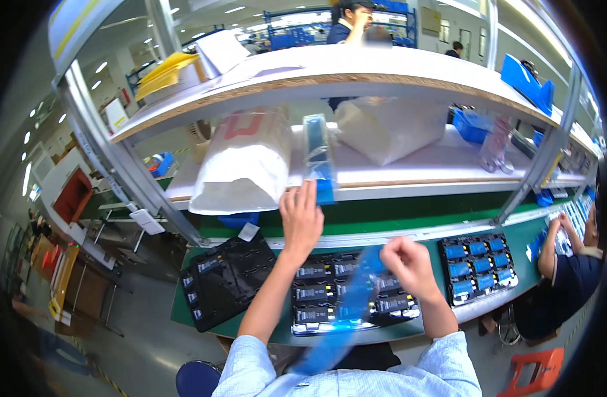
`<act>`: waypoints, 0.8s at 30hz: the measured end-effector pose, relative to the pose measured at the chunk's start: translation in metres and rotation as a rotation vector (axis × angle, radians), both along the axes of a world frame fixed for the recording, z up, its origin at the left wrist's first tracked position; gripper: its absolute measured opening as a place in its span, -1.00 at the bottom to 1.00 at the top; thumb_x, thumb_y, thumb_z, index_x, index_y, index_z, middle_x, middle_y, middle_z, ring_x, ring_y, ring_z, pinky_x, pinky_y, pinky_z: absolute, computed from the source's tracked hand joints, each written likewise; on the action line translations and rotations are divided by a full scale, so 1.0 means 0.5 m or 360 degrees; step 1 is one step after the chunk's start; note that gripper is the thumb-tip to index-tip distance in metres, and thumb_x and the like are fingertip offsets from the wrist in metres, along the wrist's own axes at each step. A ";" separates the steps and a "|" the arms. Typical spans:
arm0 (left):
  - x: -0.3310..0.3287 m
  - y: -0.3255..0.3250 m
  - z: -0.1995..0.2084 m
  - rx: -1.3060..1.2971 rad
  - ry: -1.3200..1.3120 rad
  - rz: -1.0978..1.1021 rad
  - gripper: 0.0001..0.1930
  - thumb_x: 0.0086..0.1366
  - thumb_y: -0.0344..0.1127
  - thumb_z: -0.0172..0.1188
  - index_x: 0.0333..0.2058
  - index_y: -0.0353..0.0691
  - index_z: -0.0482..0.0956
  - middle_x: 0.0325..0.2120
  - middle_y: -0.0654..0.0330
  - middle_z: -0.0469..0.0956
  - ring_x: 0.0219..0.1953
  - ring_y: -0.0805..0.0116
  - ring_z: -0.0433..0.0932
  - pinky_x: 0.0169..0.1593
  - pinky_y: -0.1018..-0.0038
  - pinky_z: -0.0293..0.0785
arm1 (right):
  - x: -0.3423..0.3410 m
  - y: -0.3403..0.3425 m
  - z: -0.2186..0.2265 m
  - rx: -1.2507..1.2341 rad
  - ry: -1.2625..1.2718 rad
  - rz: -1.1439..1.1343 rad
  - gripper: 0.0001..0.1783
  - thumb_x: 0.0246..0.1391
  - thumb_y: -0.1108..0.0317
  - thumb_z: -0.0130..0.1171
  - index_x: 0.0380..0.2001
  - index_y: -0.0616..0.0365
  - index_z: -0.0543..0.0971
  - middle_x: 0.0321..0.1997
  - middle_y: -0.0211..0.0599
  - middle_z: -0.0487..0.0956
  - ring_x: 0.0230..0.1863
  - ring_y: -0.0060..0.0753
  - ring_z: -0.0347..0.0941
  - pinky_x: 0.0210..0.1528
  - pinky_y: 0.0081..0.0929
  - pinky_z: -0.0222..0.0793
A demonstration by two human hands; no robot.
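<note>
My right hand (pixel 409 264) is closed, pinching the upper end of a long translucent blue film strip (pixel 346 324). The strip hangs down toward my body, smeared by motion, in front of the middle black tray (pixel 306 329). That tray holds rows of flat black battery packs (pixel 311 292), some hidden behind the strip. My left hand (pixel 300 221) reaches up to the lower shelf, its fingers stretched out at the near end of a clear bag of blue film strips (pixel 318 155). Its fingertips lie by the bag's left edge; whether they press on it I cannot tell.
A black tray (pixel 234 281) with a few packs lies left; another tray (pixel 479 268) with blue-covered packs lies right. White sacks (pixel 244 165) flank the film bag on the shelf (pixel 403 185). A co-worker's arm (pixel 552 248) is at the far right, an orange stool (pixel 535 370) below.
</note>
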State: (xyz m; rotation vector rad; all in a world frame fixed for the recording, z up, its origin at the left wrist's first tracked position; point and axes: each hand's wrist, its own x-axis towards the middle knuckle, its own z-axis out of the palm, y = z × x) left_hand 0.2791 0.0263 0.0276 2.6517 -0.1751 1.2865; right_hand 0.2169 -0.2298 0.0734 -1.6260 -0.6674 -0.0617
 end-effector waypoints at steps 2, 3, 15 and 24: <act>-0.019 0.008 0.001 -0.0022 -0.0002 -0.0114 -0.38 0.09 -0.47 0.10 0.20 -0.34 0.28 0.17 -0.02 0.29 0.19 -0.01 0.23 0.27 0.11 0.09 | 0.053 -0.015 -0.053 0.0105 0.0178 -0.0077 -0.86 0.17 0.40 0.17 -0.34 0.28 0.53 -0.43 -0.49 0.53 -0.41 -0.75 0.39 -0.35 -0.69 0.34; -0.023 0.012 -0.003 0.0011 0.0031 -0.0095 -0.37 0.09 -0.49 0.09 0.20 -0.33 0.27 0.19 -0.01 0.28 0.20 -0.01 0.22 0.27 0.12 0.09 | 0.066 -0.022 -0.071 0.0140 0.0308 -0.0057 -0.84 0.18 0.36 0.17 -0.32 0.27 0.53 -0.43 -0.50 0.52 -0.41 -0.75 0.38 -0.35 -0.70 0.33; -0.184 -0.122 -0.032 -0.0896 0.0744 -0.1052 -0.56 0.16 -0.36 0.24 0.03 -0.30 0.45 0.02 0.00 0.42 0.09 0.12 0.42 0.18 0.32 0.29 | 0.033 -0.023 -0.187 0.0338 0.0866 0.0048 -0.80 0.18 0.31 0.18 -0.29 0.25 0.55 -0.44 -0.45 0.54 -0.43 -0.69 0.41 -0.35 -0.69 0.33; -0.228 -0.151 -0.050 -0.1303 0.1072 -0.1003 -0.79 0.13 -0.39 0.34 -0.25 -0.31 0.62 -0.39 0.21 0.57 -0.34 0.46 0.52 -0.25 0.54 0.42 | -0.038 -0.051 -0.198 0.0300 0.0954 0.0294 -0.83 0.19 0.37 0.17 -0.25 0.26 0.57 -0.30 -0.47 0.55 -0.31 -0.70 0.43 -0.26 -0.67 0.37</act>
